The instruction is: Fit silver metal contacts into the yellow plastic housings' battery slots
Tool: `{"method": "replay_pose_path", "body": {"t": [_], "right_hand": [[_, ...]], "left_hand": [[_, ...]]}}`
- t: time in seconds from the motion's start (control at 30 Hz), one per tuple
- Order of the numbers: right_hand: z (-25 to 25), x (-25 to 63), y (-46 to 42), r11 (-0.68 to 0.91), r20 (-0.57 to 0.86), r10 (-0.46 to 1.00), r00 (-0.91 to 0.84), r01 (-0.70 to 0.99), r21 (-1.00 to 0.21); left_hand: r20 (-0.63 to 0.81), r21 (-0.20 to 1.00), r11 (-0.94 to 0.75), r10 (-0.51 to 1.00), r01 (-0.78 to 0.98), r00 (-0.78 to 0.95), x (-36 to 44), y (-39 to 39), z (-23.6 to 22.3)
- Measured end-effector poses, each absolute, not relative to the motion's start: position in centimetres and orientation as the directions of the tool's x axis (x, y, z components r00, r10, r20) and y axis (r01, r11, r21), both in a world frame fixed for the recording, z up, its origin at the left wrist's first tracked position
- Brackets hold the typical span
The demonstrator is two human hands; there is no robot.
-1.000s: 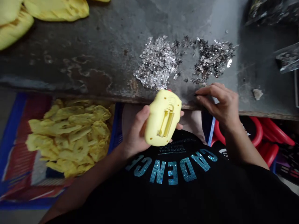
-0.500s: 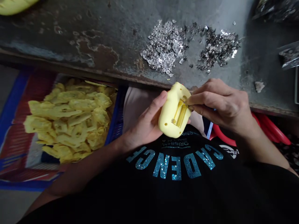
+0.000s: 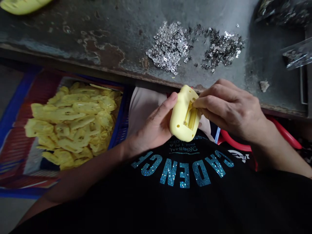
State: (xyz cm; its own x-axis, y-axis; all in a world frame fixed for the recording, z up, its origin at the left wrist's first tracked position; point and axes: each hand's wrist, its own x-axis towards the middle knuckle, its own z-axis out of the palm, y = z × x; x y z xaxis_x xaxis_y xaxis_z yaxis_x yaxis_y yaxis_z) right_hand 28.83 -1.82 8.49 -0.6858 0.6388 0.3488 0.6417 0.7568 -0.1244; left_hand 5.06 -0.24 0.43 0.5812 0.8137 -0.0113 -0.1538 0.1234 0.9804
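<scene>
A pale yellow plastic housing with a long recessed battery slot and small screw holes is held over my lap. My left hand grips it from the left, thumb along its edge and fingers behind. At the slot's upper end, the fingertips of my right hand are pinched together; whatever they hold is hidden by the fingers. A small metal contact shows at the slot's lower end. On the bench just beyond lie a pile of bright metal contact pieces and a darker pile of metal pieces.
The grey metal bench runs across the front, its edge near my hands. On my left stands a blue and red crate heaped with yellow plastic parts. Clear bags of metal pieces lie at the right. A red curved object sits below.
The housing has shifted slightly right in my left hand's grip. My right fingertips have moved a little left and up, still at the slot's upper end. The view has shifted slightly.
</scene>
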Motion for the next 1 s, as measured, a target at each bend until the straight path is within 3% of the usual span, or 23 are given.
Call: {"method": "replay_pose_path", "body": {"t": [0.17,0.33,0.47,0.67,0.8,1.0], "right_hand": [[8.5,28.6,-2.5,0.739,0.379,0.654,-0.655,0.660,-0.135],[7.4,28.7,-3.4,0.677,0.485,0.717,-0.501,0.667,-0.313],[6.0,29.2,-2.8,0.594,0.491,0.796,-0.354,0.615,-0.518],[3.2,29.3,-1.2,0.373,0.231,0.906,-0.354,0.416,-0.829],[1.3,28.3,-1.4,0.378,0.298,0.916,-0.267,0.334,-0.863],[0.0,27.2,-2.2,0.436,0.410,0.900,-0.151,0.371,-0.820]], "left_hand": [[-0.182,0.800,0.492,0.744,-0.343,0.642,5.6,-1.2,1.5],[-0.248,0.671,0.613,0.715,-0.416,0.654,5.4,-1.5,1.6],[-0.263,0.688,0.592,0.743,-0.420,0.616,5.1,-1.6,1.1],[-0.164,0.811,0.427,0.821,-0.399,0.546,4.7,-2.2,0.5],[-0.115,0.843,0.372,0.831,-0.390,0.545,3.5,-2.3,0.2],[-0.232,0.886,0.397,0.828,-0.241,0.511,2.0,-1.9,1.2]]}}
